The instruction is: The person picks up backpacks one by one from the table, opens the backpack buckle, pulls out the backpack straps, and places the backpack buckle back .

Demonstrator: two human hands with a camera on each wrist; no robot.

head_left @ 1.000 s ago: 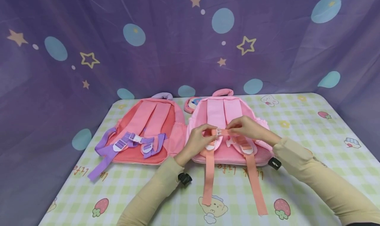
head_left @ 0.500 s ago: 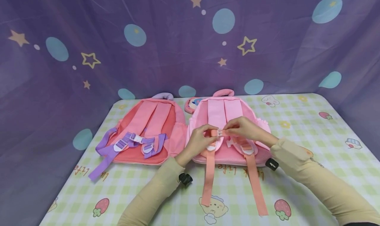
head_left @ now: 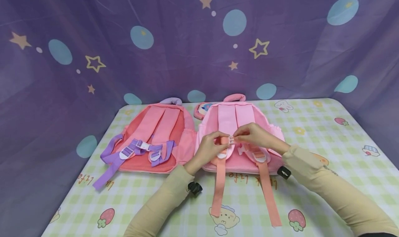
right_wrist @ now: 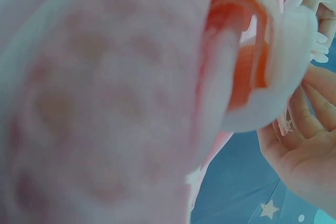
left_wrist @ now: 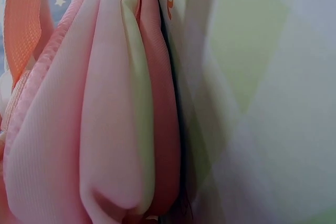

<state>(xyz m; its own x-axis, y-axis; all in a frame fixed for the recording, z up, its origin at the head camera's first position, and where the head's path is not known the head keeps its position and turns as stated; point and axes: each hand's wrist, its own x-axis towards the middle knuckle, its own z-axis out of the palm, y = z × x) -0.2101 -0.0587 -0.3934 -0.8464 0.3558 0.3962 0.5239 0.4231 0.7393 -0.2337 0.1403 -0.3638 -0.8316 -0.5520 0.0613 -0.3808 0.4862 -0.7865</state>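
A pink backpack [head_left: 243, 162] lies with its back panel and shoulder straps up. Over its lower part my left hand [head_left: 207, 147] pinches the orange webbing strap [head_left: 224, 140] beside a white side-release buckle [head_left: 231, 139]. From the other side my right hand [head_left: 256, 135] pinches the strap end at that buckle, thumb and fingertips close to it. White prongs [right_wrist: 319, 51] show between the two hands in the right wrist view. Two orange strap tails [head_left: 268, 195] hang down onto the tablecloth. The left wrist view mostly shows the pink side fabric [left_wrist: 105, 103], with the hand's fingers hidden.
A coral backpack [head_left: 184, 145] with purple straps [head_left: 109, 171] and a joined white buckle [head_left: 144, 145] lies against the pink one's left. A small pink case [head_left: 198, 111] with a picture shows behind. Beneath everything is a green checked tablecloth [head_left: 174, 212], and a purple curtain [head_left: 187, 67] hangs behind.
My right hand has shifted slightly left toward my left hand, so less orange strap shows between its fingers and the buckle. The left hand and both backpacks stay nearly as they were.
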